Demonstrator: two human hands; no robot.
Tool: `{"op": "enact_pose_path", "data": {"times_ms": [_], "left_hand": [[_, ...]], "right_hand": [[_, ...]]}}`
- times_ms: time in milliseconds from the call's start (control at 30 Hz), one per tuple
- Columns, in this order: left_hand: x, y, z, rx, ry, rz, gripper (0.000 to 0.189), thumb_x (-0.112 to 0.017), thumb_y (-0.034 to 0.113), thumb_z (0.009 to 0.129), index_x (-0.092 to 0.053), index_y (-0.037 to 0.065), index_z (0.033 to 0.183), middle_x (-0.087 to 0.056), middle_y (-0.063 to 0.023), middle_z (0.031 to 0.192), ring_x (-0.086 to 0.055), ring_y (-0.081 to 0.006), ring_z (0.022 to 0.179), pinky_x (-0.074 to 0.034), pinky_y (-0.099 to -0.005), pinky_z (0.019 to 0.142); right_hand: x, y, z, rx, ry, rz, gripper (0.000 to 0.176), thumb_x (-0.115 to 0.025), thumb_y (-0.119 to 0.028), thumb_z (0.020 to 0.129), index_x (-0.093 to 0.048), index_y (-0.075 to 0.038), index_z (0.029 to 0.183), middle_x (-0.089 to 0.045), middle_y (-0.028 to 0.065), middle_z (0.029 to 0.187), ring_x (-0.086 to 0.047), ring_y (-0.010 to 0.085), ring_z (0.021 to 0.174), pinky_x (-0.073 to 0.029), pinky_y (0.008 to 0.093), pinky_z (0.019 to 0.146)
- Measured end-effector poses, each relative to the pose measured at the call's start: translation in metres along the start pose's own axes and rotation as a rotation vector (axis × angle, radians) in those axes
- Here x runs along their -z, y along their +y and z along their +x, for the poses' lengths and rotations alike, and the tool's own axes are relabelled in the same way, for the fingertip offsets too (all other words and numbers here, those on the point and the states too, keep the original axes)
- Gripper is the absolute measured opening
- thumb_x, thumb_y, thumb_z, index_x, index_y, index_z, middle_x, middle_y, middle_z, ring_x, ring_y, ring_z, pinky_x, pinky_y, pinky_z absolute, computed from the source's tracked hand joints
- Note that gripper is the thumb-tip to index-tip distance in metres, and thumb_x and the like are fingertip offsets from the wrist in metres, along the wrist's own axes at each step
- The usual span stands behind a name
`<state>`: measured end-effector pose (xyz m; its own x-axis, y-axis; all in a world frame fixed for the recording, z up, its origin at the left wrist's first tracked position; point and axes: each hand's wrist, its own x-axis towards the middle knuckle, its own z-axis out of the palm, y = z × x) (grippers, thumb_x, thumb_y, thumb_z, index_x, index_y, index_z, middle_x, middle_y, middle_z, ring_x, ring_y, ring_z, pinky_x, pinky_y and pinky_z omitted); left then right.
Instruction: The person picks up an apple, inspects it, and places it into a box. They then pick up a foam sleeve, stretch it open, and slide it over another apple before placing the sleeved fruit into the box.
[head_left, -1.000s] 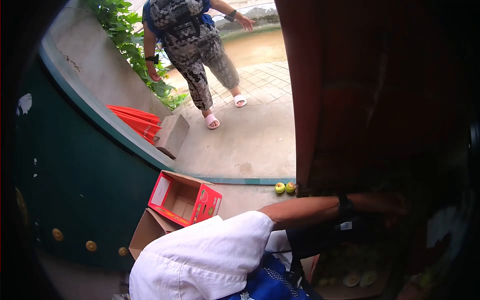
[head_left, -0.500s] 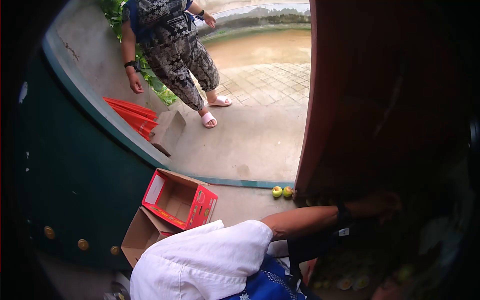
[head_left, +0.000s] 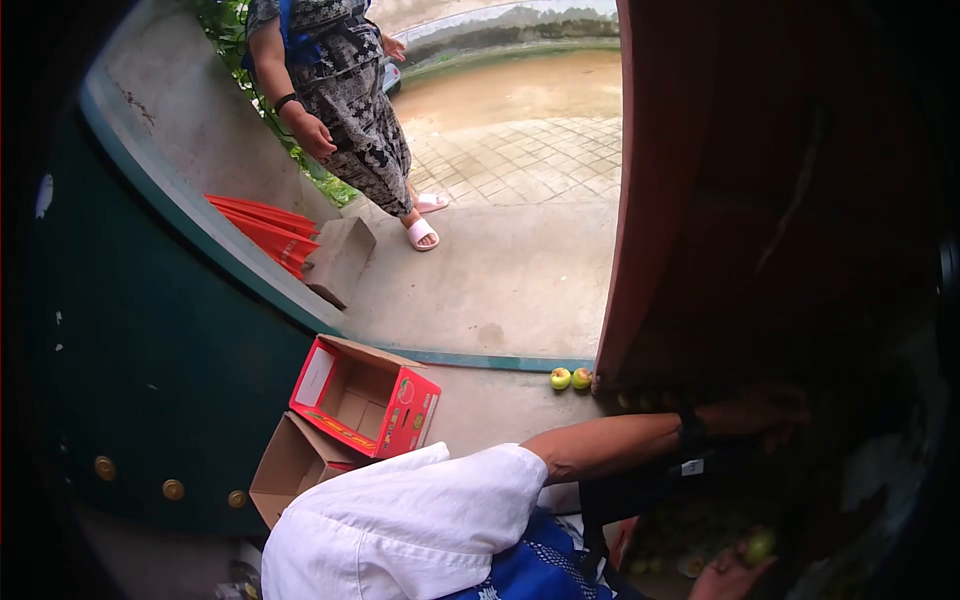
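dimly, right hand (head_left: pixel 722 580) fingers curl round a small round yellow-green fruit (head_left: pixel 759 546); left hand (head_left: pixel 779 408) fingers unclear.

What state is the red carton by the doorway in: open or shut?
Open: the red carton has its flaps spread, its bare cardboard inside showing.

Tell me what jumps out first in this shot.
The open red carton by the green door stands out most, with two green apples to its right at the threshold. Outside, a person in patterned clothes stands on the paving. Lower right, in the dark, the left hand reaches forward, while the right hand holds a green fruit.
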<state>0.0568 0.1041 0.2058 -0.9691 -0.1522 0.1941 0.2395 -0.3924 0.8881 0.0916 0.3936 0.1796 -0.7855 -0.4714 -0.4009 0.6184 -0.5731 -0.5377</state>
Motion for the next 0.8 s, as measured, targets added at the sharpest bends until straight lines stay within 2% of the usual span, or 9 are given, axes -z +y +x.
{"op": "enact_pose_path", "data": {"times_ms": [67, 200, 300, 367, 500, 567, 600, 667, 800], "left_hand": [[0.000, 0.000, 0.001, 0.017, 0.005, -0.017, 0.024, -0.057, 0.025, 0.104, -0.065, 0.004, 0.097, -0.062, -0.0026, 0.066, -0.060, -0.0103, 0.052, -0.050, -0.0260, 0.049], [0.001, -0.002, 0.003, 0.019, -0.022, -0.007, 0.026, -0.058, 0.026, 0.104, -0.066, 0.001, 0.104, -0.062, -0.0039, 0.068, -0.060, -0.0107, 0.053, -0.049, -0.0259, 0.048], [-0.002, 0.004, 0.003, 0.011, -0.017, 0.012, 0.026, -0.058, 0.025, 0.103, -0.066, 0.000, 0.102, -0.062, -0.0048, 0.067, -0.061, -0.0114, 0.052, -0.049, -0.0263, 0.047], [-0.005, 0.006, 0.002, 0.011, -0.009, 0.028, 0.027, -0.058, 0.025, 0.103, -0.067, 0.000, 0.100, -0.063, -0.0052, 0.066, -0.061, -0.0119, 0.052, -0.049, -0.0266, 0.047], [-0.009, 0.012, 0.003, 0.028, -0.033, 0.012, 0.023, -0.060, 0.024, 0.102, -0.064, 0.002, 0.102, -0.062, -0.0043, 0.066, -0.061, -0.0117, 0.051, -0.050, -0.0259, 0.046], [-0.011, 0.010, 0.001, 0.024, -0.037, 0.028, 0.023, -0.060, 0.024, 0.102, -0.064, 0.001, 0.103, -0.062, -0.0045, 0.066, -0.061, -0.0120, 0.051, -0.050, -0.0260, 0.046], [-0.012, 0.008, 0.002, 0.043, -0.031, 0.018, 0.022, -0.060, 0.023, 0.102, -0.063, 0.001, 0.104, -0.062, -0.0047, 0.066, -0.061, -0.0125, 0.051, -0.051, -0.0263, 0.046], [-0.017, 0.007, 0.003, 0.066, -0.038, 0.013, 0.022, -0.060, 0.022, 0.101, -0.063, 0.001, 0.104, -0.062, -0.0049, 0.066, -0.062, -0.0131, 0.052, -0.051, -0.0265, 0.046], [-0.026, 0.016, -0.001, 0.091, -0.046, -0.017, 0.021, -0.060, 0.021, 0.101, -0.063, 0.000, 0.104, -0.062, -0.0060, 0.064, -0.062, -0.0142, 0.051, -0.050, -0.0271, 0.044]], "right_hand": [[0.011, 0.003, 0.006, 0.014, 0.059, -0.039, 0.061, -0.044, -0.058, 0.103, -0.053, -0.003, 0.129, -0.056, 0.0113, 0.094, -0.047, 0.0183, 0.067, -0.042, 0.0276, 0.057], [0.015, 0.004, 0.008, 0.005, 0.034, -0.039, 0.062, -0.043, -0.057, 0.104, -0.052, -0.002, 0.129, -0.056, 0.0111, 0.096, -0.050, 0.0188, 0.072, -0.042, 0.0271, 0.060], [0.022, 0.002, 0.007, 0.073, -0.019, 0.034, 0.060, -0.042, -0.053, 0.105, -0.053, 0.001, 0.129, -0.059, 0.0131, 0.105, -0.052, 0.0202, 0.079, -0.043, 0.0263, 0.064], [0.031, 0.004, 0.008, 0.186, -0.059, -0.125, 0.058, -0.040, -0.049, 0.107, -0.052, 0.003, 0.132, -0.060, 0.0165, 0.119, -0.054, 0.0217, 0.088, -0.043, 0.0269, 0.067], [0.025, 0.001, 0.007, 0.157, -0.008, 0.003, 0.058, -0.039, -0.046, 0.108, -0.050, 0.003, 0.136, -0.058, 0.0189, 0.128, -0.054, 0.0231, 0.091, -0.044, 0.0290, 0.069], [0.047, 0.004, 0.010, 0.512, 0.144, -1.025, 0.059, -0.040, -0.047, 0.107, -0.048, 0.003, 0.137, -0.056, 0.0182, 0.133, -0.054, 0.0245, 0.093, -0.044, 0.0318, 0.068], [0.039, 0.001, 0.007, 0.509, 0.148, -1.022, 0.059, -0.040, -0.047, 0.107, -0.048, 0.003, 0.137, -0.056, 0.0182, 0.133, -0.054, 0.0245, 0.093, -0.044, 0.0318, 0.068], [0.014, -0.007, -0.003, 0.145, -0.216, 0.079, 0.062, -0.040, -0.051, 0.106, -0.047, 0.002, 0.139, -0.056, 0.0176, 0.134, -0.054, 0.0257, 0.090, -0.045, 0.0331, 0.067], [0.022, -0.008, -0.003, 0.116, -0.311, 0.181, 0.064, -0.038, -0.054, 0.105, -0.048, -0.001, 0.141, -0.056, 0.0177, 0.132, -0.054, 0.0254, 0.087, -0.046, 0.0340, 0.066]]}}
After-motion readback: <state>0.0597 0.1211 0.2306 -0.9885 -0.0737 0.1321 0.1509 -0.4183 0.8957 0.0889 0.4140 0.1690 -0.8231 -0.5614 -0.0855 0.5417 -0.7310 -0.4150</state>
